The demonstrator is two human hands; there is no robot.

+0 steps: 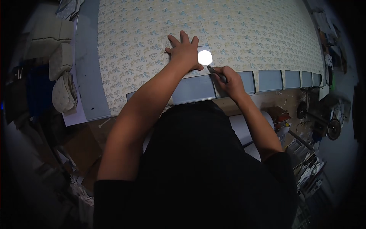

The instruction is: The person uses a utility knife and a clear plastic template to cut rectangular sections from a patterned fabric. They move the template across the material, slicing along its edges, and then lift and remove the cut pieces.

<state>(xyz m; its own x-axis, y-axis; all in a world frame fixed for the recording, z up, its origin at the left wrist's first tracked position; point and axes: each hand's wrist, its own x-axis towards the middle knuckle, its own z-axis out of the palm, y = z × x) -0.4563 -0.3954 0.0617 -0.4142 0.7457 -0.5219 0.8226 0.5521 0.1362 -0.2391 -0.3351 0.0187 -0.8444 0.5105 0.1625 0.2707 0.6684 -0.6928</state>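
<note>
My left hand (185,53) lies flat with its fingers spread on a clear square plate (195,29). Under the plate is a sheet of cream material (251,34) with a small blue and tan floral print. A slim dark cutting knife (219,72) sits in my right hand (231,84), its tip by the plate's near right corner. Whether the blade touches the sheet is too small to tell. Along the sheet's near edge, several rectangular notches show the blue-grey tabletop (196,88), with narrow strips between them. A bright glare spot hides part of the plate.
Stacked padded pieces (64,93) stand beside the table's left side. A white roll (265,120) lies below the near edge. At the right are a dark wheel (334,129) on a machine and piles of papers (309,164). My body is close to the near edge.
</note>
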